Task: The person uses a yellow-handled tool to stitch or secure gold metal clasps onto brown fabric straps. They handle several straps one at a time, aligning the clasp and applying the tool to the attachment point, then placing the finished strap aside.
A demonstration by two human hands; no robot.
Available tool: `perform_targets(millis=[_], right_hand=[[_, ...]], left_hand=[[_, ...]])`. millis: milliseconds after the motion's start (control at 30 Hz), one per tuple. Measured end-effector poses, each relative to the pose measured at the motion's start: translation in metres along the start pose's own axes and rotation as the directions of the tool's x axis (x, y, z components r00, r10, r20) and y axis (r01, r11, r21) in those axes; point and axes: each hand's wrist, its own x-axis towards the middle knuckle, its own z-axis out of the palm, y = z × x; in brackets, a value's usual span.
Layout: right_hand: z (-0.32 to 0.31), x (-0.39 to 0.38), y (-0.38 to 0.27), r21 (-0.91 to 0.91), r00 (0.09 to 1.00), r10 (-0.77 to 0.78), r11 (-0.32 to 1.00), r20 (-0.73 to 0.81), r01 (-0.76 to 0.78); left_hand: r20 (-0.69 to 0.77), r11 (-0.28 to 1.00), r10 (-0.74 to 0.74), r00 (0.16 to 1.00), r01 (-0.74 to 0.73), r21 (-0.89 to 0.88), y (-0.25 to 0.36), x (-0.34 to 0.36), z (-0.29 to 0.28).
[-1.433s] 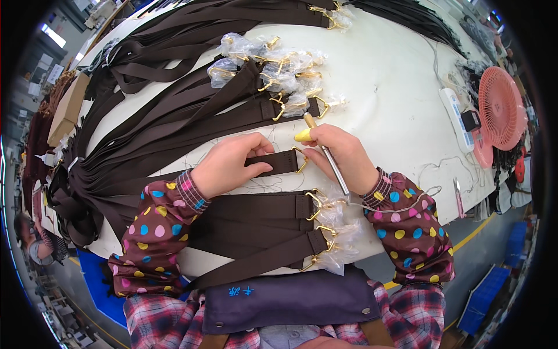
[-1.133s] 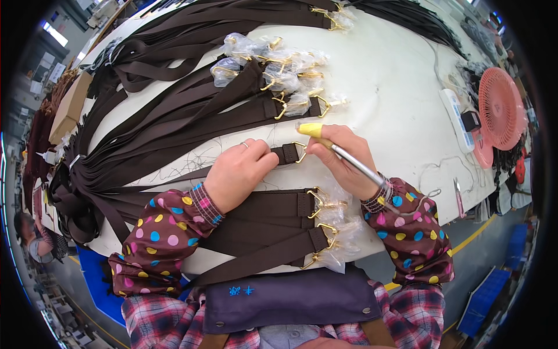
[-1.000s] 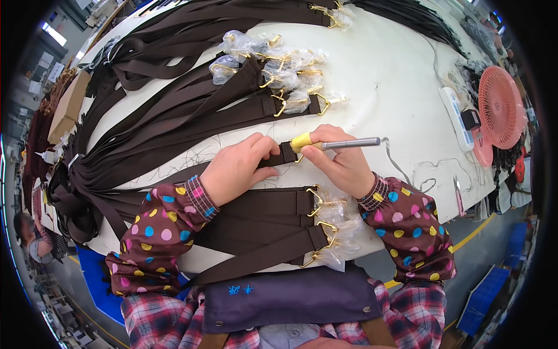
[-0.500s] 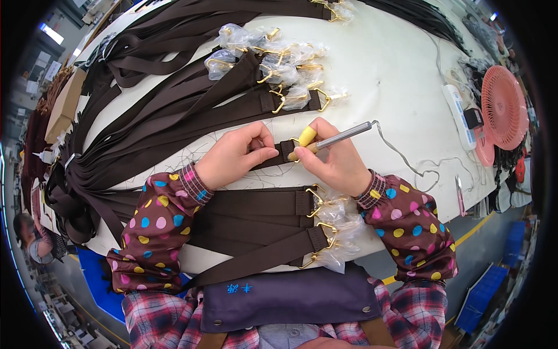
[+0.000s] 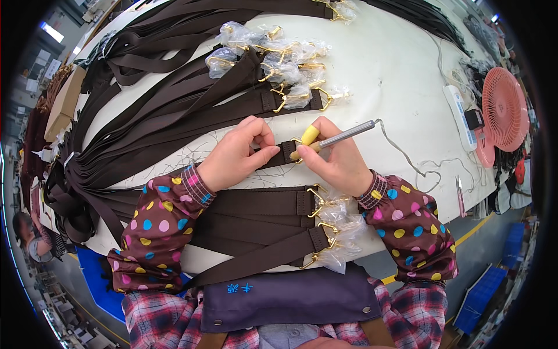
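My right fingers (image 5: 308, 157) pinch the corded pen tool (image 5: 347, 134) at the strap (image 5: 288, 150) end on the bench (image 5: 395, 122); left fingers (image 5: 264, 156) curl nearly closed by it, can't tell what they've got. I'd go light, strap flat.

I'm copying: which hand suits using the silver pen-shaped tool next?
Probably the right hand: it grips that tool near the end of the brown fabric strap; the left hand is farther left.

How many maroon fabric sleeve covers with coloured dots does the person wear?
2: the left sleeve cover, behind the left hand, and the right sleeve cover, behind the right hand.
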Motion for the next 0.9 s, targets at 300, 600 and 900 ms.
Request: perform_targets(millis=[300, 600, 900], right_hand=[[0.0, 0.0, 0.001, -0.011, 1.0, 0.016, 1.0, 0.017, -0.015], [0.0, -0.001, 0.0, -0.016, 0.999, 0.025, 1.0, 0.021, -0.025], [-0.002, -0.002, -0.006, 0.011, 0.999, -0.015, 1.0, -0.048, 0.015]], left_hand=[[0.004, 0.998, 0.033, 0.999, -0.033, 0.06, 0.003, 0.0, -0.001], [0.012, 0.999, 0.019, 1.0, -0.02, 0.051, 0.002, 0.0, -0.002], [0.046, 0.954, 0.006, 0.999, -0.019, 0.3, 0.026, 0.004, -0.007]])
